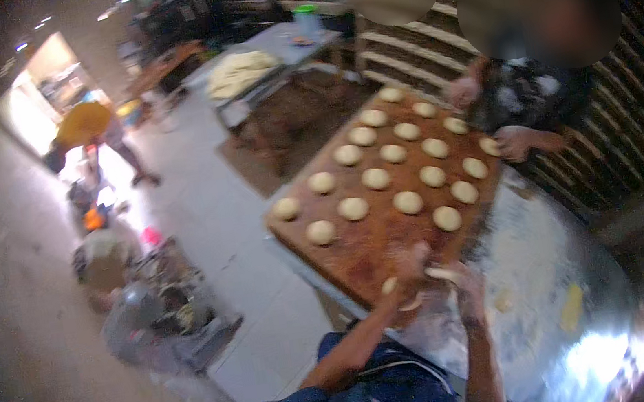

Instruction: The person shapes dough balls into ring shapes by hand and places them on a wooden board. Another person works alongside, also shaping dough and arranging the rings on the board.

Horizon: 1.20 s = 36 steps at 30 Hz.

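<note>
My left hand [412,268] is low over the wooden board [348,267], its fingers blurred. Just right of it, my right hand [466,286] grips a pale piece of dough [441,273]. Another dough piece [389,284] shows partly behind my left forearm. Round dough balls [375,179] sit in loose rows across the board. Beside the board on the right lies a flour-dusted metal worktop [535,253] with small scraps of dough.
A co-worker [537,88] reaches to the board's far right edge. A table [292,45] holding a dough mass [242,72] stands behind. Racks of trays [408,53] line the back. A person in yellow [85,126] bends by the doorway; pots and bags [168,305] lie left.
</note>
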### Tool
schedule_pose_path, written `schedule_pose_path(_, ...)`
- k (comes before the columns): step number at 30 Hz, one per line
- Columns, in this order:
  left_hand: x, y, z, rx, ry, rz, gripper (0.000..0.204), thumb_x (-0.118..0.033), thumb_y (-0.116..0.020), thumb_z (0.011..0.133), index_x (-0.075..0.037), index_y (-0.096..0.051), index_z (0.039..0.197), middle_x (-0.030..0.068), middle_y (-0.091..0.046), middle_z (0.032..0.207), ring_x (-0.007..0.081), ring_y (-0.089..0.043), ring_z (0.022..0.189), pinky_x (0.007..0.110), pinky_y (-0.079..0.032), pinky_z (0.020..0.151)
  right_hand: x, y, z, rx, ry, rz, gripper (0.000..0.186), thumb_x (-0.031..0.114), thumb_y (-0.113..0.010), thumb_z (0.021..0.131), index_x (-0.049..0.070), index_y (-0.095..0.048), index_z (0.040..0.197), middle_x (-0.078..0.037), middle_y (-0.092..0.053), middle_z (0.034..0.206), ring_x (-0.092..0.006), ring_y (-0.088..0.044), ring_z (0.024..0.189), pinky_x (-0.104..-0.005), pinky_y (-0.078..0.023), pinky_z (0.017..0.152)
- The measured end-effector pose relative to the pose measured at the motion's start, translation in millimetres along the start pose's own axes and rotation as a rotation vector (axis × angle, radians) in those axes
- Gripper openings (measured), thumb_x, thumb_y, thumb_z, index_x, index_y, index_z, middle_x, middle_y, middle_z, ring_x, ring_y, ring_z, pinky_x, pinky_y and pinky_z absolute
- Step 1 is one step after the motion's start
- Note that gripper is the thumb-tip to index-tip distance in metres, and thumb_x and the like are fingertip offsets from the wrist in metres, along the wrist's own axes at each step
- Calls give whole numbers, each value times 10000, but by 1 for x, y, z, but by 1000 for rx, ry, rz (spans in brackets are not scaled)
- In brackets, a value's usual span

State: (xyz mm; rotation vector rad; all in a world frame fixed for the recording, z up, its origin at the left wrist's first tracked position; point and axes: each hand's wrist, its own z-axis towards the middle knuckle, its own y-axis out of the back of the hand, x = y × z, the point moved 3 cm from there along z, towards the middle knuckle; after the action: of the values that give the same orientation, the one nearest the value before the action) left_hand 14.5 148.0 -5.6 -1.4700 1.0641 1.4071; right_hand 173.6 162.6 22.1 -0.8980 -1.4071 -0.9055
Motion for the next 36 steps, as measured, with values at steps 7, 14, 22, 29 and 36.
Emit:
schedule_pose_path(7, -8, 18, 31, -158, -202, 814, 201, -205, -524, 933, -24, -611, 926, 183, -571, 915, 382, -539, 889, 485, -436, 768, -6, 8, 7, -308, 88, -865, 672, 198, -744, 755, -7, -460, 1329, -177, -629, 974, -299, -617, 899, -383, -490, 808)
schedule_pose_path(14, -6, 15, 33, 56, -451, 819, 245, -243, -736, 776, -104, -650, 958, 126, -571, 965, 359, -529, 948, 466, -430, 822, -64, 140, -71, -600, -213, -1229, 511, 250, -662, 855, 51, -509, 1299, -204, -559, 1169, -380, -527, 1105, -448, -434, 941)
schedule_pose_path(22, -39, -13, -10, -197, -467, 654, 194, -205, -672, 830, -70, -612, 956, 148, -571, 916, 343, -541, 917, 474, -423, 816, -44, 164, -56, -441, -382, -1017, 273, 255, -597, 898, 85, -597, 1111, -206, -639, 959, -384, -625, 893, -491, -484, 804)
schedule_pose_path(29, 53, -185, -64, 203, 118, -10, 311, -219, -632, 855, -5, -629, 1081, 178, -654, 1051, 269, -599, 1001, 397, -467, 886, -87, 179, -85, -392, -96, 208, 308, 251, -561, 912, 37, -540, 1132, -111, -613, 1010, -231, -617, 902, -340, -525, 788)
schedule_pose_path(36, 139, -217, -69, 212, -397, 451, 287, -158, -641, 829, -30, -670, 1084, 179, -671, 1030, 294, -616, 936, 407, -476, 897, -35, 186, -99, -259, -197, -277, 413, 133, -637, 868, -9, -542, 1243, -125, -627, 1117, -206, -599, 1030, -324, -499, 888)
